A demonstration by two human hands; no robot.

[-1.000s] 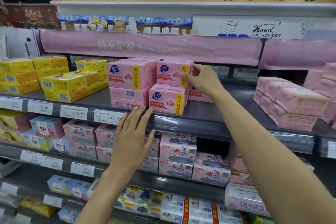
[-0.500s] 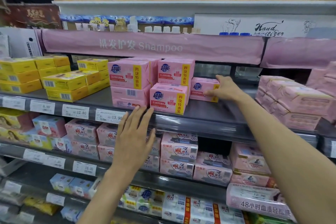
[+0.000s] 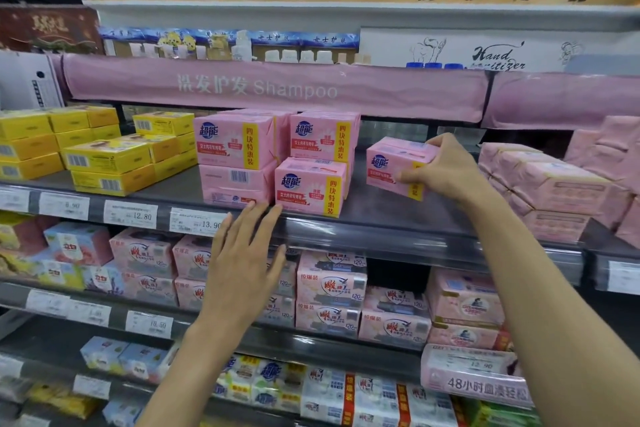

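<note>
Right hand [image 3: 446,168] grips my pink soap pack [image 3: 391,163], tilted over grey shelf [image 3: 381,217] | left hand [image 3: 242,267] flat, fingers spread, holding nothing, fingertips at shelf lip | stacked pink packs [image 3: 277,163] between my hands | yellow boxes [image 3: 104,152] beyond left hand | Shampoo banner [image 3: 277,88] above both

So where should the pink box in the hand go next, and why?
The right hand grips a pink box apart from the others, and the shelf is bare beside the front box. I'd probably set it down there, lined up.
</note>
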